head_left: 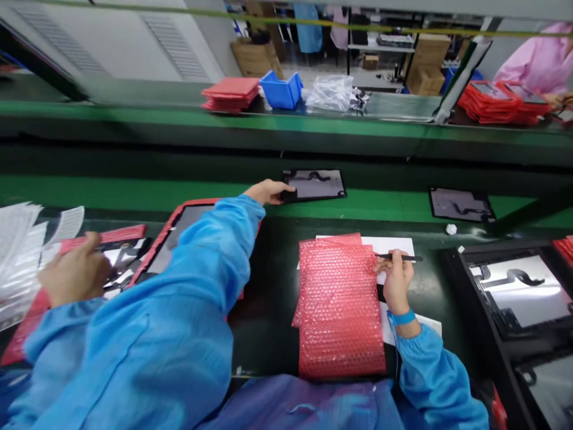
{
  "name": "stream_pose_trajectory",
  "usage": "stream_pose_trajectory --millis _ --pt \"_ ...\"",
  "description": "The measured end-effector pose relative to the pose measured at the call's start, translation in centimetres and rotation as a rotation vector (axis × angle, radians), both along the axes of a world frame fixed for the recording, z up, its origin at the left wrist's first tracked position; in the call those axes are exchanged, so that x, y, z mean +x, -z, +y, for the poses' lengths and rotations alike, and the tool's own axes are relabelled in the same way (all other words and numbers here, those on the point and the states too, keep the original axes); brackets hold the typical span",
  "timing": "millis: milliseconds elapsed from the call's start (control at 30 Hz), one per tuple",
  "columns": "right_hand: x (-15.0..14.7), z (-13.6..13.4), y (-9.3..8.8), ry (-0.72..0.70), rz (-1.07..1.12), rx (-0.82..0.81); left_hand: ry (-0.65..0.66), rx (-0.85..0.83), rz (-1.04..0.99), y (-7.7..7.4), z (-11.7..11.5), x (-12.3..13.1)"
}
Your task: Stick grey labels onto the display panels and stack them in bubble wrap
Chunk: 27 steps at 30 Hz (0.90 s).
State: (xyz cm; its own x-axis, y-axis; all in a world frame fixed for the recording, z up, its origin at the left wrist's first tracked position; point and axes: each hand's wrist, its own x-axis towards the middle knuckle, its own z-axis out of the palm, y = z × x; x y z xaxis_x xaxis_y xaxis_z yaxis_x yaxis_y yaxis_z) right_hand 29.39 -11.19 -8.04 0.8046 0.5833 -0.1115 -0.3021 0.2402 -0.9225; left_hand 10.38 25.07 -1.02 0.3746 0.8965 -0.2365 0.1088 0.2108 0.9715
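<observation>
My left hand (268,192) reaches far forward onto the green conveyor belt (385,206) and grips the left edge of a black tablet panel (319,183) that lies flat there. My right hand (396,279), with a blue wrist strap, rests on the dark worktable and is closed on a thin black pen-like tool (400,257), which points right. It sits at the right edge of a stack of red bubble-wrap bags (338,304) lying over white sheets (394,245).
A second black panel (461,204) lies further right on the belt. Black trays with panels (514,289) stand at right. At left, another person's hand (74,273) rests on red-framed parts (125,239) beside white sheets (22,251). Red stacks (230,94) and a blue bin (282,89) stand behind.
</observation>
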Motion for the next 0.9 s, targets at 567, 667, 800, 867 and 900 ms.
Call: stream_pose_trajectory --millis 567,667,800,867,900 --pt "3.7 -0.9 -2.9 0.116 -0.154 0.021 -0.061 -0.598 -0.370 -0.8 -40.4 -3.4" --pt "4.5 -1.4 -3.2 0.141 -0.181 0.009 -0.128 -0.732 -0.379 1.4 -44.3 -2.5" --pt "5.7 -2.2 -4.1 0.156 -0.236 -0.005 -0.121 -0.868 -0.372 3.1 -46.0 -2.6" --pt "6.8 -2.7 -4.6 0.119 -0.270 -0.053 0.112 -0.995 -0.307 2.7 -45.8 -3.7" --pt "7.6 -3.0 -4.8 0.081 -0.291 -0.093 0.275 -1.029 -0.259 2.2 -45.4 -4.4"
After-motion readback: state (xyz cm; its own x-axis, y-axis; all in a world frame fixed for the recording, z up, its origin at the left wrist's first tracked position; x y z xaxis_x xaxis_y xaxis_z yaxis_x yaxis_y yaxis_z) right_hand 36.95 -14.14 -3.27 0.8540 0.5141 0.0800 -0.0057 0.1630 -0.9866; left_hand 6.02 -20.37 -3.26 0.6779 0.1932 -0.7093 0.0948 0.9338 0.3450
